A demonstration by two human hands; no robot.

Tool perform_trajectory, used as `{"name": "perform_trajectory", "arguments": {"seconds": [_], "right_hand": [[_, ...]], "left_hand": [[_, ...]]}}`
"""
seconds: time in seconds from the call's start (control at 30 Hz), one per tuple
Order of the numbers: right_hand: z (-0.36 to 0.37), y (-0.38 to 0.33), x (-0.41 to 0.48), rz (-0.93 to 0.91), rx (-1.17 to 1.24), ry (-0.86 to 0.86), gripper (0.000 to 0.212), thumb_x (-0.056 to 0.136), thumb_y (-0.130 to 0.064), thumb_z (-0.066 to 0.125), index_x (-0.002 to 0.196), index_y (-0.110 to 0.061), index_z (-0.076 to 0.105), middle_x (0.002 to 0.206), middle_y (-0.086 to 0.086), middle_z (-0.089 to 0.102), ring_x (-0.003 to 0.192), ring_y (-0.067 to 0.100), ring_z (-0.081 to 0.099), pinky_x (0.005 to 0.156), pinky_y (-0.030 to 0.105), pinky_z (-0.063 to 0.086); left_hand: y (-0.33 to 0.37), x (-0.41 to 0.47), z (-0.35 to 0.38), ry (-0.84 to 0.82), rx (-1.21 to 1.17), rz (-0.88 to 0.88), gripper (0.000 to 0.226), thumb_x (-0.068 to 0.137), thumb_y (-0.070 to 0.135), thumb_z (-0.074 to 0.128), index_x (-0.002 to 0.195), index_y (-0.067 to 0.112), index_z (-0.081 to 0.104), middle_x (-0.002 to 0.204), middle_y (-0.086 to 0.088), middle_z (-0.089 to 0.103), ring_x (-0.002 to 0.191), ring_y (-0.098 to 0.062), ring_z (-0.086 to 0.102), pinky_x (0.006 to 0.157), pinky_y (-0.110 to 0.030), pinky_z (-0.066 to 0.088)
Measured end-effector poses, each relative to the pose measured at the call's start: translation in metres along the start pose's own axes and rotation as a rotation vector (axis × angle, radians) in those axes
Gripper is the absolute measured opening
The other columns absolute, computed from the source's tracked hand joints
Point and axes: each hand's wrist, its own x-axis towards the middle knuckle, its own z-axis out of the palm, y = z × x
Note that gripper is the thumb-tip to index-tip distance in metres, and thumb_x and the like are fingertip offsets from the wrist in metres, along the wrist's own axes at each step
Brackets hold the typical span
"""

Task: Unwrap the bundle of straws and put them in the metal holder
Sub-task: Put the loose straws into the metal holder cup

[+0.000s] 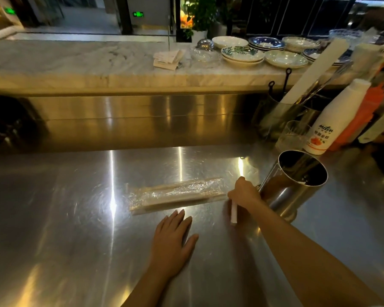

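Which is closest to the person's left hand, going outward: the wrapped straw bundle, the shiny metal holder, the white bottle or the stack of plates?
From the left hand, flat on the steel counter:
1. Wrapped straw bundle, just ahead of the fingertips.
2. Metal holder, off to the right, beside the right hand.
3. White bottle, farther back on the right.
4. Stack of plates, on the marble ledge behind.

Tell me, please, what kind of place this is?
Probably a restaurant or cafe bar counter: a wide stainless steel worktop, stacked patterned ceramic plates on a marble ledge, and a white squeeze bottle beside a shiny metal holder.
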Motion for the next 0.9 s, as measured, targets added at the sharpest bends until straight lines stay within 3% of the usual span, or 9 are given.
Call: {"name": "perform_trajectory", "arguments": {"seconds": [0.13,0.2,0.27,0.37,0.47,0.63,0.77,0.9], "right_hand": [[-0.001,0.001,-0.002,-0.033,-0.062,-0.094,0.036,0.084,-0.016,0.053,0.116,-0.004,0.040,0.099,0.012,0.056,0.089,0.027,0.056,0.070,0.032,0.044],[-0.006,0.000,-0.005,-0.046,-0.075,-0.164,0.022,0.085,-0.014,0.050,0.105,-0.005,0.047,0.082,0.005,0.051,0.075,0.021,0.053,0.061,0.028,0.042],[-0.015,-0.003,-0.007,-0.035,-0.024,-0.240,0.003,0.084,-0.008,0.048,0.084,-0.005,0.047,0.068,0.005,0.047,0.055,0.016,0.051,0.043,0.023,0.040],[-0.034,-0.011,-0.015,-0.081,0.134,-0.238,0.021,0.085,-0.004,0.048,0.067,-0.011,0.040,0.057,0.008,0.048,0.024,0.007,0.042,0.029,0.014,0.031],[-0.064,-0.027,-0.032,-0.239,0.276,-0.174,0.021,0.088,-0.007,0.050,0.069,-0.013,0.045,0.057,0.008,0.052,0.026,0.003,0.045,0.029,0.015,0.036],[-0.127,-0.046,-0.070,-0.469,0.490,0.115,0.000,0.089,-0.012,0.051,0.089,-0.013,0.051,0.076,0.004,0.057,0.053,0.012,0.061,0.041,0.013,0.046],[-0.167,-0.028,-0.089,-0.483,0.566,0.412,0.003,0.089,-0.013,0.051,0.092,-0.015,0.050,0.081,0.003,0.059,0.061,0.011,0.063,0.047,0.017,0.050],[-0.179,0.003,-0.090,-0.460,0.552,0.787,0.005,0.090,-0.016,0.048,0.090,-0.019,0.045,0.076,-0.011,0.050,0.069,0.005,0.056,0.063,0.025,0.050]], "left_hand": [[-0.001,0.000,0.001,0.002,-0.002,0.004,0.051,0.089,0.055,0.036,0.134,0.031,0.041,0.148,0.004,0.036,0.137,-0.014,0.027,0.110,-0.029,0.005],[-0.001,0.000,0.001,0.007,0.003,0.005,0.052,0.088,0.056,0.037,0.133,0.031,0.043,0.147,0.004,0.038,0.137,-0.014,0.029,0.110,-0.030,0.007],[-0.002,0.000,0.002,0.001,0.006,0.001,0.052,0.088,0.057,0.036,0.133,0.031,0.043,0.147,0.004,0.038,0.136,-0.014,0.029,0.110,-0.030,0.007],[-0.001,0.000,0.002,0.003,0.013,-0.007,0.052,0.087,0.056,0.039,0.131,0.030,0.046,0.144,0.003,0.042,0.134,-0.016,0.034,0.109,-0.032,0.012],[-0.001,0.001,0.000,0.016,0.020,0.002,0.050,0.086,0.054,0.043,0.128,0.028,0.050,0.141,0.002,0.047,0.131,-0.017,0.039,0.108,-0.033,0.016],[0.001,0.001,-0.002,0.016,0.003,0.000,0.052,0.085,0.054,0.041,0.129,0.027,0.049,0.142,0.001,0.046,0.132,-0.017,0.038,0.108,-0.033,0.015],[0.000,0.001,-0.001,0.009,-0.017,-0.002,0.054,0.085,0.055,0.041,0.130,0.027,0.049,0.142,0.003,0.045,0.133,-0.016,0.036,0.109,-0.033,0.016],[-0.001,0.003,0.000,0.014,-0.016,-0.005,0.057,0.083,0.058,0.038,0.129,0.027,0.050,0.141,0.004,0.046,0.133,-0.015,0.035,0.109,-0.034,0.020]]}}
